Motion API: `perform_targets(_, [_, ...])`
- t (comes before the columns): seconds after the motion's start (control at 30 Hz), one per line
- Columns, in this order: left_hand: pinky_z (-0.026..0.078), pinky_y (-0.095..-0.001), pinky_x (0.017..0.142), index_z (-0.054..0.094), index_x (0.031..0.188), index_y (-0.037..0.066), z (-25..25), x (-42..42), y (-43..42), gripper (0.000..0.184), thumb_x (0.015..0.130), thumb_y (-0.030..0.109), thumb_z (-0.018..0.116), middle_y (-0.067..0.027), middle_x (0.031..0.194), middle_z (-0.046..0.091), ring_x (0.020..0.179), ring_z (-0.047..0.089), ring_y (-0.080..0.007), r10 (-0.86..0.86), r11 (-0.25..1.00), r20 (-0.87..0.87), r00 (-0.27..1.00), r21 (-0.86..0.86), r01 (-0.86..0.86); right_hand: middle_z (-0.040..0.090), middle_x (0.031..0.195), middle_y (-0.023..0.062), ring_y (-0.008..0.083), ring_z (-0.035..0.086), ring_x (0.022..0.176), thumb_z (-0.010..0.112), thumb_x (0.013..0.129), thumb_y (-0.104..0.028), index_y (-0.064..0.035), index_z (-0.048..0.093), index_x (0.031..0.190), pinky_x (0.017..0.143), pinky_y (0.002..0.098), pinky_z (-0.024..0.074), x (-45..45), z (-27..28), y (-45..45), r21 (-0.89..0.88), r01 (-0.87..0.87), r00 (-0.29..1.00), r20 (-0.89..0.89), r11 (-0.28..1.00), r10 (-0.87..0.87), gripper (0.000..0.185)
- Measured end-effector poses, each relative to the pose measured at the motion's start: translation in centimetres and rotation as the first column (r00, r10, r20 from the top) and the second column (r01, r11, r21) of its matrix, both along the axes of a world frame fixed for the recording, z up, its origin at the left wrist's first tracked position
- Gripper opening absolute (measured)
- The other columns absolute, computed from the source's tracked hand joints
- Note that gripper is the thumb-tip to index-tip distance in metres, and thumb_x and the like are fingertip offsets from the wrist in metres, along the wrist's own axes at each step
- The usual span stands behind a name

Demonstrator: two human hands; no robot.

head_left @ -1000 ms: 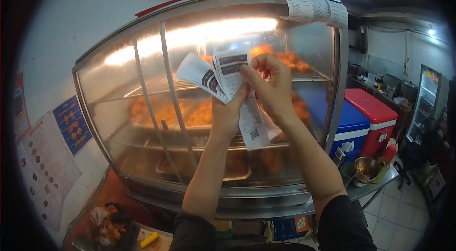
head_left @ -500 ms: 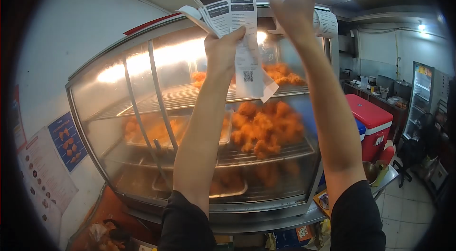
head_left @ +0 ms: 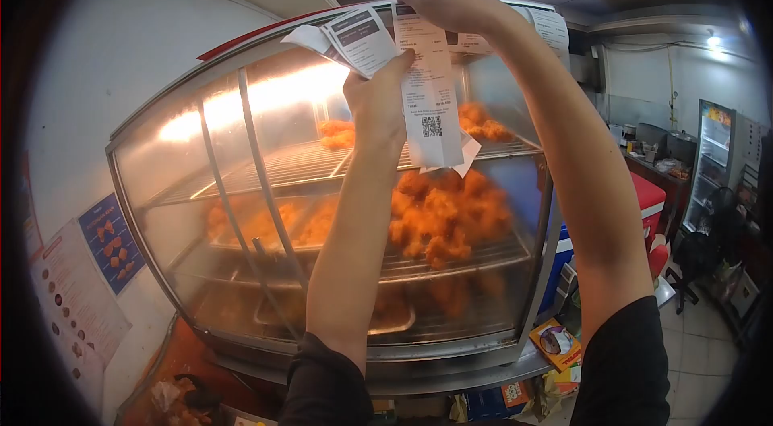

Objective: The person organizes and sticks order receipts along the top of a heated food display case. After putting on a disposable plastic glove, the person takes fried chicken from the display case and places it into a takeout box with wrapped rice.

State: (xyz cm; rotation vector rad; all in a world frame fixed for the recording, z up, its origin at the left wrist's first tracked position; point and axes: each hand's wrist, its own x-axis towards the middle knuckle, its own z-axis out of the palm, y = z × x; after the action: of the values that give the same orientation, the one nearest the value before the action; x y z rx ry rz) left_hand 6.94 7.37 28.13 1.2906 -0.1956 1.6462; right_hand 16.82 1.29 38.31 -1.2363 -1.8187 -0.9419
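Observation:
My left hand (head_left: 377, 100) is raised before a glass display cabinet (head_left: 467, 351) and closed around several paper receipts (head_left: 362, 41), its thumb pressed on them. One long receipt (head_left: 428, 92) with a QR code hangs down from this bunch. At its top edge, my right hand (head_left: 447, 1) pinches the same long slip between thumb and fingers. Behind the papers, fried chicken (head_left: 443, 217) lies piled on the cabinet's wire shelves under a warm light. More printed slips (head_left: 550, 27) hang at the cabinet's upper right corner.
Right of the cabinet stand a red cooler box (head_left: 651, 204) and a blue one (head_left: 555, 265). A yellow box (head_left: 557, 345) sits by the cabinet's lower right corner. Posters (head_left: 113, 242) cover the left wall. Farther back are a counter (head_left: 662, 167) and a glass-door fridge (head_left: 713, 160).
My right hand came down and leftward from above and took hold of the long receipt's top. The receipts in my left hand fanned apart, with the long slip now separated to the right.

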Motion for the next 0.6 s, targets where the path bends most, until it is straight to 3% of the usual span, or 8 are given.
perform_targets(0.13, [0.049, -0.0297, 0.068, 0.051, 0.100, -0.006, -1.2, 0.2, -0.2, 0.030, 0.073, 0.000, 0.062, -0.0142, 0.093, 0.059, 0.080, 0.059, -0.0202, 0.043, 0.999, 0.014, 0.999, -0.029, -0.043, 0.058, 0.080, 0.0147, 0.0286, 0.056, 0.075, 0.041, 0.087, -0.026, 0.0010, 0.057, 0.089, 0.067, 0.0392, 0.0448, 0.9, 1.0, 1.8, 0.043, -0.044, 0.992, 0.117, 0.998, 0.038, 0.031])
perform_targets(0.2, [0.049, -0.0297, 0.069, 0.050, 0.100, -0.005, -1.3, 0.2, -0.2, 0.030, 0.073, 0.001, 0.063, -0.0135, 0.093, 0.059, 0.080, 0.059, -0.0198, 0.049, 0.999, 0.034, 0.998, -0.020, -0.048, 0.059, 0.083, 0.0140, 0.0317, 0.056, 0.075, 0.042, 0.085, -0.024, -0.0007, 0.057, 0.086, 0.069, 0.0402, 0.0436, 1.2, 0.8, 2.3, 0.210, -0.051, 0.977, 0.213, 0.976, 0.005, 0.028])
perform_targets(0.23, [0.049, -0.0297, 0.069, 0.050, 0.100, -0.005, -1.2, 0.2, -0.2, 0.030, 0.073, 0.001, 0.063, -0.0135, 0.093, 0.059, 0.080, 0.059, -0.0198, 0.049, 0.999, 0.035, 0.998, -0.022, -0.048, 0.059, 0.083, 0.0140, 0.0317, 0.056, 0.075, 0.042, 0.085, -0.024, -0.0007, 0.057, 0.086, 0.069, 0.0402, 0.0436, 1.1, 0.8, 2.3, 0.208, -0.051, 0.977, 0.213, 0.977, 0.006, 0.028])
perform_targets(0.3, [0.049, -0.0296, 0.070, 0.051, 0.098, -0.005, -0.9, 0.2, -0.1, 0.028, 0.074, 0.001, 0.062, -0.0132, 0.092, 0.059, 0.080, 0.059, -0.0195, 0.088, 0.995, 0.012, 0.996, -0.042, -0.087, 0.060, 0.086, 0.0140, 0.0329, 0.055, 0.081, 0.041, 0.084, -0.024, -0.0029, 0.058, 0.084, 0.073, 0.0395, 0.0422, 1.0, 1.0, 2.1, 0.227, 0.130, 0.966, 0.191, 0.965, -0.175, 0.026])
perform_targets(0.43, [0.048, -0.0295, 0.070, 0.052, 0.097, -0.005, -0.7, 0.6, 0.3, 0.026, 0.074, 0.000, 0.062, -0.0131, 0.091, 0.059, 0.080, 0.059, -0.0193, 0.092, 0.996, 0.041, 0.995, -0.004, -0.092, 0.060, 0.087, 0.0133, 0.0321, 0.055, 0.087, 0.042, 0.083, -0.021, -0.0041, 0.057, 0.084, 0.074, 0.0393, 0.0415, 0.7, 0.8, 1.8, 0.202, 0.177, 0.963, 0.167, 0.963, -0.212, 0.023])
perform_targets(0.5, [0.048, -0.0291, 0.070, 0.053, 0.097, -0.004, -0.6, 0.6, 0.4, 0.026, 0.073, -0.002, 0.062, -0.0121, 0.090, 0.059, 0.079, 0.059, -0.0185, 0.098, 0.995, 0.057, 0.994, 0.007, -0.099, 0.061, 0.094, 0.0123, 0.0308, 0.054, 0.093, 0.045, 0.083, -0.028, -0.0077, 0.057, 0.095, 0.077, 0.0374, 0.0410, 0.6, 0.7, 1.2, 0.252, 0.355, 0.879, 0.237, 0.901, -0.413, 0.027])
perform_targets(0.53, [0.048, -0.0291, 0.070, 0.053, 0.097, -0.004, -0.6, 0.7, 0.6, 0.026, 0.073, -0.002, 0.062, -0.0121, 0.090, 0.059, 0.079, 0.059, -0.0185, 0.099, 0.995, 0.056, 0.994, 0.004, -0.099, 0.061, 0.094, 0.0123, 0.0308, 0.054, 0.093, 0.045, 0.083, -0.028, -0.0077, 0.057, 0.095, 0.077, 0.0374, 0.0410, -0.1, 0.6, 0.4, 0.249, 0.354, 0.880, 0.239, 0.901, -0.412, 0.027])
perform_targets(0.6, [0.048, -0.0285, 0.069, 0.054, 0.098, -0.003, -0.6, 0.9, 0.9, 0.027, 0.072, -0.003, 0.061, -0.0112, 0.090, 0.059, 0.078, 0.058, -0.0178, 0.028, 0.995, 0.105, 0.994, 0.093, -0.038, 0.057, 0.106, 0.0200, 0.0408, 0.042, 0.110, 0.039, 0.087, -0.035, -0.0093, 0.057, 0.109, 0.098, 0.0536, 0.0251, -1.3, 0.5, -0.6, 0.127, 0.308, 0.943, 0.090, 0.943, -0.321, 0.038])
